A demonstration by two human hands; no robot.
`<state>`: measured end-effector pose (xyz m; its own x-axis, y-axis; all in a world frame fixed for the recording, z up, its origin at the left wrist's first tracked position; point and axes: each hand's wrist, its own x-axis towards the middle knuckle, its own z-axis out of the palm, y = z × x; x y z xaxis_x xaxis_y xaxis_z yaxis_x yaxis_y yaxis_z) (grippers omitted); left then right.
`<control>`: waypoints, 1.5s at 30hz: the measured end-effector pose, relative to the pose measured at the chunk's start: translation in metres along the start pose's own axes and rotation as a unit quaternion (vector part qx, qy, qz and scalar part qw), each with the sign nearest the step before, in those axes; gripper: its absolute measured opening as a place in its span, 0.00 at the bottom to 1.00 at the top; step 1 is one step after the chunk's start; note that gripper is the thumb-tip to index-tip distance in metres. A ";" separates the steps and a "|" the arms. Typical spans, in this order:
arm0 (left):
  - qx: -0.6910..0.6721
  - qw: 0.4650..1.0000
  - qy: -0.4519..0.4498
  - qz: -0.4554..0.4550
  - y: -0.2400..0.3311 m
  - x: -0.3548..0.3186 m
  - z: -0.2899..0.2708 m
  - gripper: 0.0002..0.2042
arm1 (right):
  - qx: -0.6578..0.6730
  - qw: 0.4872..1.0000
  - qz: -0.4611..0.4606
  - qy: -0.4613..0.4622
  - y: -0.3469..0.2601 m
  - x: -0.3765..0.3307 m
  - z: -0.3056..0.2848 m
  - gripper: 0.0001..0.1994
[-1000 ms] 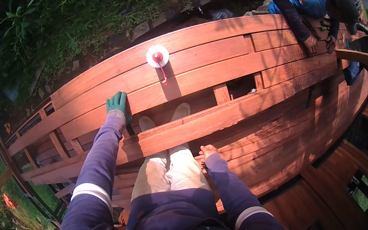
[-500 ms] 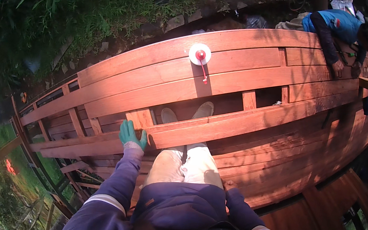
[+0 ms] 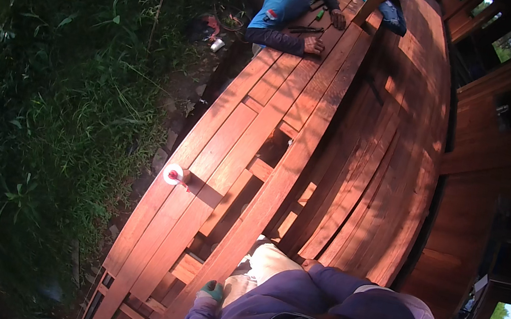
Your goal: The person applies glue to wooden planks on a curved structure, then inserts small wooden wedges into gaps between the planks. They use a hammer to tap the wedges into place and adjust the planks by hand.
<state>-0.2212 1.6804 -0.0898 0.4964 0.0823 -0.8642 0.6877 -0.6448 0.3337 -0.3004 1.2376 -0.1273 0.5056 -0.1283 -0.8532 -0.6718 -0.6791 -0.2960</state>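
My left hand point(image 3: 213, 290), in a green glove, rests on the near edge of a long reddish wooden plank point(image 3: 252, 225). Its fingers show foreshortened and look extended, with nothing held. Beside my thigh, a small part of my bare right hand point(image 3: 311, 265) shows past the sleeve; its fingers are hidden. Farther along the planked bench top stands a white bottle point(image 3: 171, 173) with a red cap and a dangling red strip, out of reach of both hands. Short cross pieces point(image 3: 186, 268) show in the gaps between planks.
At the far end a person in a blue top point(image 3: 282, 12) leans over the planks, hands near a dark tool point(image 3: 306, 30) and a small green object point(image 3: 320, 15). Another person point(image 3: 394, 10) is partly hidden behind a post point(image 3: 375, 0). Grass point(image 3: 71, 129) lies left; wooden wall panels point(image 3: 467, 229) stand right.
My view has swung right, toward the far end of the planks and the other people. My left hand stays on the plank, its spread fingers now less visible. The bottle has not visibly been moved.
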 end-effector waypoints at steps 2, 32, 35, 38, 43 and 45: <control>0.035 0.999 -0.004 0.020 -0.006 0.003 -0.020 0.28 | -0.028 0.999 0.023 -0.006 0.005 -0.020 -0.003 0.15; 0.027 0.987 -0.022 0.156 0.473 0.098 0.184 0.23 | 0.314 0.906 0.217 0.182 0.278 -0.017 -0.373 0.19; -0.064 0.996 -0.013 0.062 0.509 0.096 0.210 0.24 | 0.430 0.857 0.206 0.198 0.285 0.006 -0.445 0.13; -0.186 0.983 0.000 -0.010 0.499 0.108 0.221 0.24 | 0.447 0.863 0.147 0.183 0.273 0.035 -0.497 0.10; -0.509 0.838 0.080 -0.180 0.491 0.161 0.221 0.16 | 0.324 0.932 0.102 0.124 0.227 0.076 -0.553 0.09; -0.581 0.773 0.145 -0.211 0.503 0.178 0.221 0.14 | 0.252 0.953 0.121 0.117 0.206 0.088 -0.579 0.11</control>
<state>0.0959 1.2034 -0.1592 0.0796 0.3746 -0.9238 0.7487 0.5894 0.3035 -0.0807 0.6675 -0.0150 0.3711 -0.4351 -0.8204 -0.9285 -0.1841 -0.3223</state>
